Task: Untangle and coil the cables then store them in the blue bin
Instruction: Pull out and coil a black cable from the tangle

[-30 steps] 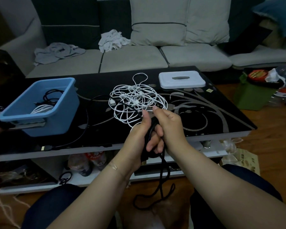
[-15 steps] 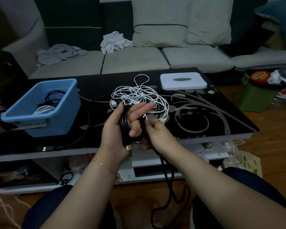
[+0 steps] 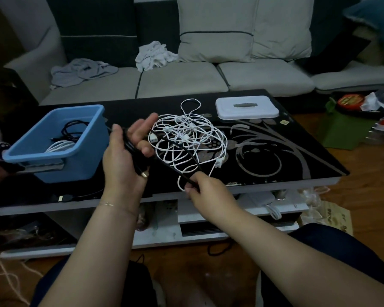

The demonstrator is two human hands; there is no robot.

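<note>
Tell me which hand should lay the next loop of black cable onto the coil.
Right. The right hand pinches the black cable's free run; the left hand already holds the coil.

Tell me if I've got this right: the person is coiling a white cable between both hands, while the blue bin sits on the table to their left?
Not quite: the head view shows the cable between the left hand and the right hand is black, not white. The white cables lie tangled on the table. The blue bin does sit to the left.

Left grip (image 3: 125, 156) raised, fingers partly extended; right grip (image 3: 200, 187) pinching, lower.
</note>
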